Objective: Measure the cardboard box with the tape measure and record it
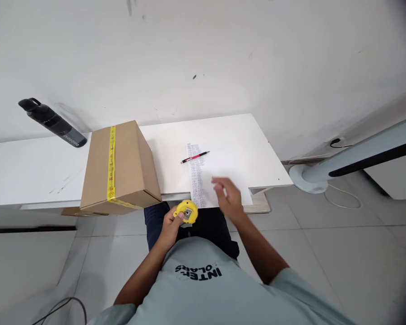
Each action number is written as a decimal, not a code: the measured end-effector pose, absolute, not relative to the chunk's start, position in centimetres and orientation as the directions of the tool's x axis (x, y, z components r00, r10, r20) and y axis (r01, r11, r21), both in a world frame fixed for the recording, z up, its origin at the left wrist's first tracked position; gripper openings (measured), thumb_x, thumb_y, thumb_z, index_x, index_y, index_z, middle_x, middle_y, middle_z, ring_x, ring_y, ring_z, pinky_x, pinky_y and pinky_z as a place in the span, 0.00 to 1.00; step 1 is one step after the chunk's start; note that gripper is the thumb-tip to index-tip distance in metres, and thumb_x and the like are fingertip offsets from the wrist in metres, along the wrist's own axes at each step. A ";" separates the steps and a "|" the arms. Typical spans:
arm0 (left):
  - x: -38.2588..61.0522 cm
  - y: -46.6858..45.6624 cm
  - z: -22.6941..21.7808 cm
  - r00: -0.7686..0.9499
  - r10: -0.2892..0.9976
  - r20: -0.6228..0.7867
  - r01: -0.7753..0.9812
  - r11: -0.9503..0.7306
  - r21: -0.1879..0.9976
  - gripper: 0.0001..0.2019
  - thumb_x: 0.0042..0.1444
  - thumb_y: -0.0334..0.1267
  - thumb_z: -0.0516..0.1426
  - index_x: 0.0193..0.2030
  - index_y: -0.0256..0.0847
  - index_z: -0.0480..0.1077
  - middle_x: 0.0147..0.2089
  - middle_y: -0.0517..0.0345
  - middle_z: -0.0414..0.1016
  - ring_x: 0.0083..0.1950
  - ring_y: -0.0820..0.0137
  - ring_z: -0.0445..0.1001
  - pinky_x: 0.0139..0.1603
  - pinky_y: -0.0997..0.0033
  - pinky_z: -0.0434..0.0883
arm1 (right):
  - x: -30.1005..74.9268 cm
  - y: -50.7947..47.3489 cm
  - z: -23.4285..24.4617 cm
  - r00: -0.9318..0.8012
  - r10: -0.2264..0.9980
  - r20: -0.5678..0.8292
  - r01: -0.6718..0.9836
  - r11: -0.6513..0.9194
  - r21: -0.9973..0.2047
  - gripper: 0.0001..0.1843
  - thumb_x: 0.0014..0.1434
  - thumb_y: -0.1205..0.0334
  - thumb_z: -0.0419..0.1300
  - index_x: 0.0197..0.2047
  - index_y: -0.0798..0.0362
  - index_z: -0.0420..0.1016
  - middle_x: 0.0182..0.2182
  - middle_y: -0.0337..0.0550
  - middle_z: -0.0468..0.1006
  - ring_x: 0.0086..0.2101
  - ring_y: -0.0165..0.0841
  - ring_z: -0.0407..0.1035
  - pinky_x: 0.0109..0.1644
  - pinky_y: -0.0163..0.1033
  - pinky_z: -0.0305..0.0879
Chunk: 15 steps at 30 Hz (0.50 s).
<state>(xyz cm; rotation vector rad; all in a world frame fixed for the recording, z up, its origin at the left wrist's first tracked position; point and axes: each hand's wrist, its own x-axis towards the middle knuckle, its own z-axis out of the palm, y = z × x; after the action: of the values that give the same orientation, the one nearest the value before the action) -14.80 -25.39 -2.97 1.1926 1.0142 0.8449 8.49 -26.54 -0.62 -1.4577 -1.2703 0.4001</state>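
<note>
Nearest the camera, a pale grey-green fabric shirt (203, 300) is seen, printed in black with upside-down lettering in which "INTE" and "OLARS" can be made out. Beyond it, a long, narrow white table (233, 133) is set along a scuffed white wall (223, 49). On its left part, a brown cardboard box (127, 155) is placed, its front end jutting over the table's near edge; it is sealed with yellow packing tape (111, 160) marked with red characters and a round face, the characters too small to be read. Just left of the box, a dark cylindrical bottle (56, 124) is stood upright, with a pale brand name that cannot be read with certainty.

Right of the box, a white sheet of paper (219, 164) is laid, its left part covered by lines of writing too fine to be read. Over it, the right hand (228, 198) is raised, blurred, with fingers loosely bent and spread. Well apart from it, the left hand (170, 227) is clamped on a round yellow tape measure (186, 211) with a metal clip, held at the table's near edge, left of the right hand. Across the writing, a slim red-and-black pen (195, 157) is laid.
</note>
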 end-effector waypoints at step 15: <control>-12.3 -25.5 -0.9 0.486 0.853 -0.189 -0.125 0.281 0.951 0.34 0.41 0.70 0.70 0.35 0.38 0.75 0.28 0.57 0.74 0.26 0.73 0.70 0.26 0.74 0.67 | 13.7 -11.7 -1.4 0.202 0.968 0.152 0.767 -0.060 -0.639 0.18 0.76 0.53 0.47 0.54 0.50 0.75 0.43 0.51 0.85 0.40 0.43 0.78 0.43 0.43 0.67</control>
<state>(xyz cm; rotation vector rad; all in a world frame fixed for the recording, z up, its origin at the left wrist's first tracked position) -12.35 -25.55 -0.86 1.0881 0.8246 0.7656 13.72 -11.75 -1.41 -1.8733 -1.6119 0.4254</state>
